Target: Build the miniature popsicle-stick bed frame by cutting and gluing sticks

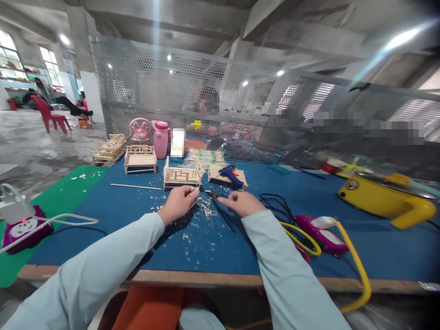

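Near the glue gun (233, 177), the left hand (178, 202) pinches a small stick (197, 189), apparently steadying it beside pliers (214, 196) gripped in the right hand (244, 204).

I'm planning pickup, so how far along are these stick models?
Two small stick benches on the left look assembled, and the central stick model nearly so. In hand: a small pale piece in the left hand, dark pliers in the right. Probably remaining: the flat stick panel under the blue glue gun. The total wanted isn't visible.
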Demonstrator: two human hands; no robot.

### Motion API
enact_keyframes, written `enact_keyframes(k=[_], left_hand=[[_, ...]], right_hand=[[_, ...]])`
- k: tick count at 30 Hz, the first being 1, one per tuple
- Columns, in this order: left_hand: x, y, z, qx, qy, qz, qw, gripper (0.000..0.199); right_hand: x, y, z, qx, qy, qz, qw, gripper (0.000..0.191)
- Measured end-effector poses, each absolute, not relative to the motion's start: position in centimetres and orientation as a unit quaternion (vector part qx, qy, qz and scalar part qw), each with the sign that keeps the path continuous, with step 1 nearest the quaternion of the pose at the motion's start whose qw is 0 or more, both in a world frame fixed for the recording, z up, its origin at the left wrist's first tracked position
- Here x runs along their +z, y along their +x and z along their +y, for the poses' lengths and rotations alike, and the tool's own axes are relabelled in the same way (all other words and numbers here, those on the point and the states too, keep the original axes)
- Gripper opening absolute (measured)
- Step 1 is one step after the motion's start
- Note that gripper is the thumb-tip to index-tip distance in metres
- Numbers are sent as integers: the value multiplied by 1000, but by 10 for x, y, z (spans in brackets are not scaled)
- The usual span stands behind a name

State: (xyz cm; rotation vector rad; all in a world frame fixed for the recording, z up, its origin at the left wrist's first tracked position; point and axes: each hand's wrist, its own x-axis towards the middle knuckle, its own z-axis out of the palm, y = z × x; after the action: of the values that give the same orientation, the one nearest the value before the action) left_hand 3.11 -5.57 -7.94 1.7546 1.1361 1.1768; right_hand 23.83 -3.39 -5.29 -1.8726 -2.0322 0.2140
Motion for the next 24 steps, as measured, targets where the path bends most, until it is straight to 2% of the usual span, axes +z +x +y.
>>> enact_keyframes(k=[2,4,9,18,21,24], left_hand=[[-80,31,-56,453,688,441,356,33],[-81,32,-56,452,688,445,354,33],[-82,32,-55,463,684,432,362,32],[-80,40,-67,452,751,356,323,21],[-75,46,-77,435,763,306,366,23],[-68,49,-85,428,768,316,356,27]], right_hand=[[-59,242,-38,89,-662,-738,102,41],[-65,240,-42,114,-631,-762,91,32],[-64,241,-48,231,-617,-728,192,22],[-28,245,-85,529,-450,-617,370,33],[-31,235,-87,564,-382,-600,420,32],[-42,222,-80,521,-374,-614,461,26]])
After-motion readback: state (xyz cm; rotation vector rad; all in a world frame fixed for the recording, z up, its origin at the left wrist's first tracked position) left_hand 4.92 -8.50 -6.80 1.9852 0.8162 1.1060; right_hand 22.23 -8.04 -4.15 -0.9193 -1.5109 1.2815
